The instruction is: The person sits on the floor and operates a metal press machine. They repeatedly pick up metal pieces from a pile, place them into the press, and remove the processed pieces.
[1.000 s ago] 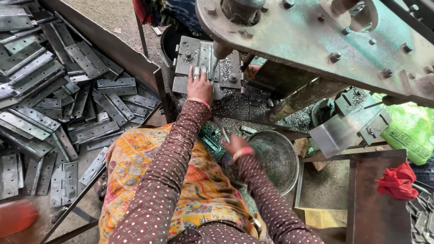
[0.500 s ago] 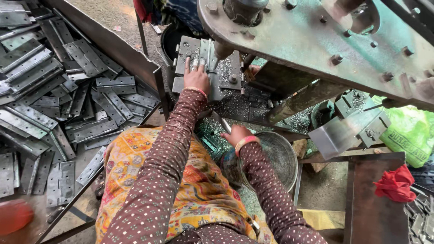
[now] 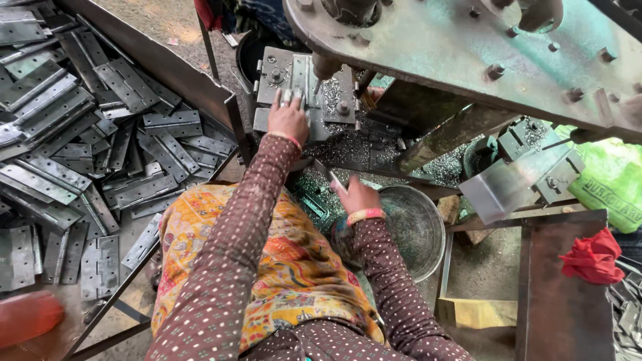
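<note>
My left hand [image 3: 289, 119] rests on a grey metal hinge plate [image 3: 299, 75] lying on the press bed, fingers pressing down just in front of the punch [image 3: 326, 65]. My right hand [image 3: 356, 196] is lifted above the round metal bowl [image 3: 418, 230] and pinches a flat hinge leaf [image 3: 332, 179], which points up and left toward the press. More hinge pieces [image 3: 314, 204] lie below it beside my lap. Both arms wear dotted maroon sleeves.
A big heap of finished hinges [image 3: 73, 140] fills the tray on the left behind a steel rail [image 3: 167, 67]. The green press frame [image 3: 468, 47] overhangs the top. A red cloth [image 3: 592, 257] and green bag [image 3: 612, 190] lie right. Metal swarf covers the bed.
My right hand rose from the pile near the bowl with a hinge leaf and moved up toward the press. My left hand stayed on the plate at the bed.
</note>
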